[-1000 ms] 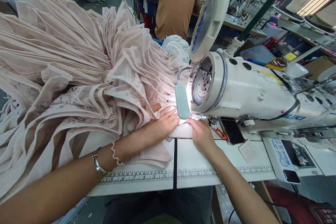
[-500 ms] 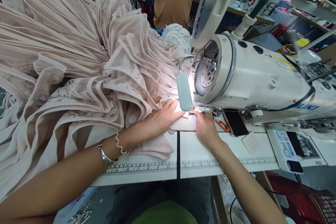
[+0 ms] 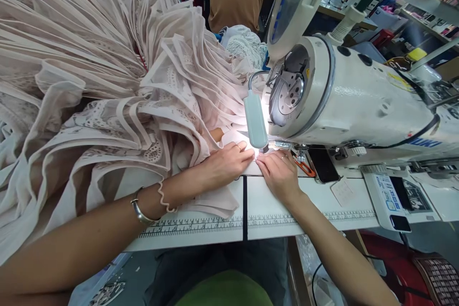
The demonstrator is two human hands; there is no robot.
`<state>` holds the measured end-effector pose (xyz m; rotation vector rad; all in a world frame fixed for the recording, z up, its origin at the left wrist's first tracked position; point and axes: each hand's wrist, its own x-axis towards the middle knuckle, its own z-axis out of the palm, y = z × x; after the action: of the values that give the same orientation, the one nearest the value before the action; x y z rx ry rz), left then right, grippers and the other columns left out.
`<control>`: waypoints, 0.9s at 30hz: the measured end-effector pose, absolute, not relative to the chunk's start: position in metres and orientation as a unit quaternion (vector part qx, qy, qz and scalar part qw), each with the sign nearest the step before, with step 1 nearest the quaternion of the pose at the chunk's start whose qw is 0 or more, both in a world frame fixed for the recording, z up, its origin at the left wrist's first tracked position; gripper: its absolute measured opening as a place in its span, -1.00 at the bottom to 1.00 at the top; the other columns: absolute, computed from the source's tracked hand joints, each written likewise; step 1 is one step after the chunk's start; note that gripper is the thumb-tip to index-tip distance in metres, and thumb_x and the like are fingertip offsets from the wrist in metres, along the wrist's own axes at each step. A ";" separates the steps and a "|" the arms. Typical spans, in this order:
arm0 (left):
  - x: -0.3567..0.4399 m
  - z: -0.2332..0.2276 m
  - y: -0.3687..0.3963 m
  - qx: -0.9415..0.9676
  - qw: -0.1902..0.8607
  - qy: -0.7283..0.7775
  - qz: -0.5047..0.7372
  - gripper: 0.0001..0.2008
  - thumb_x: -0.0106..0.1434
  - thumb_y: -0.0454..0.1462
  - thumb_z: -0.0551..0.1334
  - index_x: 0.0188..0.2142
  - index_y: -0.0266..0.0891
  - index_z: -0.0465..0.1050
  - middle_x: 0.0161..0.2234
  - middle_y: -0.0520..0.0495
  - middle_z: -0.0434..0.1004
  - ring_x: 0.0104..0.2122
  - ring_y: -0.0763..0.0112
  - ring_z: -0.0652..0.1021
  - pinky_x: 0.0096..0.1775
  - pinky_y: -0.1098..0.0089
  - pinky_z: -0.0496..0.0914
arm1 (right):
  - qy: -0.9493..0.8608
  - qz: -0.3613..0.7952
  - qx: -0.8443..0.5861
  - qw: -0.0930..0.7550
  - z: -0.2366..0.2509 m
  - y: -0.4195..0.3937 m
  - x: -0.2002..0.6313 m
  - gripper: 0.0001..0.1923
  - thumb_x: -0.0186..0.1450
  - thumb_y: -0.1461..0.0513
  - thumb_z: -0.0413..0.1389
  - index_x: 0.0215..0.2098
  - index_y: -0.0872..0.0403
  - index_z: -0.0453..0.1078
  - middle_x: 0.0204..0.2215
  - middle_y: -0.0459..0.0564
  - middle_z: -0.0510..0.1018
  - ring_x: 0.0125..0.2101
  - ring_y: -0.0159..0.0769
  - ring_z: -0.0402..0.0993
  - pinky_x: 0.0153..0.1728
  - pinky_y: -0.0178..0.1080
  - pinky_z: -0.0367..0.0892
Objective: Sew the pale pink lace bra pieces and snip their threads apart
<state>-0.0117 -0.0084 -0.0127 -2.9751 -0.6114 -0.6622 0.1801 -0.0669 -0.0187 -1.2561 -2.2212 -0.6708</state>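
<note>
Both hands lie flat on a small pale piece of fabric [image 3: 251,168] at the foot of the sewing machine [image 3: 344,105], and the main risk here is to the fingers: the left hand [image 3: 225,165] and the right hand [image 3: 279,174] meet with their fingertips just in front of the needle area, right under the glare of the small lamp [image 3: 255,119], so a fingertip that creeps forward with the cloth could come under the needle. The glare itself washes out the spot where cloth meets foot, which makes the seam line hard to judge. A second risk is the great heap of pleated blush fabric [image 3: 107,81] piled on the left and far side of the table [image 3: 308,210]; its weight could drag the piece sideways and pull the stitching off line, or a loose fold could slide under and be caught in the seam. Both hands have their fingers stretched out and close together, pressing down and gripping nothing. The pleated fabric is thin and semi-sheer, with perforated lace-like bands and narrow solid stripes, fanning out in stiff folds, and its near edge spills over the table's printed ruler [image 3: 201,227] beside the left wrist.
</note>
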 end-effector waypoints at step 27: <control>-0.007 -0.024 -0.008 -0.916 0.172 -0.182 -0.314 -0.67 0.29 -0.57 -0.04 -0.44 -0.31 0.38 -0.52 -0.04 0.33 -0.47 0.41 0.37 -0.35 0.40 0.27 | -0.803 -0.102 -0.468 0.356 -0.016 -0.067 0.182 -0.86 0.32 0.39 0.11 -0.29 0.05 0.46 -0.44 -0.07 0.61 -0.38 -0.33 0.49 -0.27 -0.25 0.42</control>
<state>-0.0066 -0.0076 -0.0240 -2.5998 -0.5163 -0.8926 0.1821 -0.0670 -0.0161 -1.2082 -2.0739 -0.2634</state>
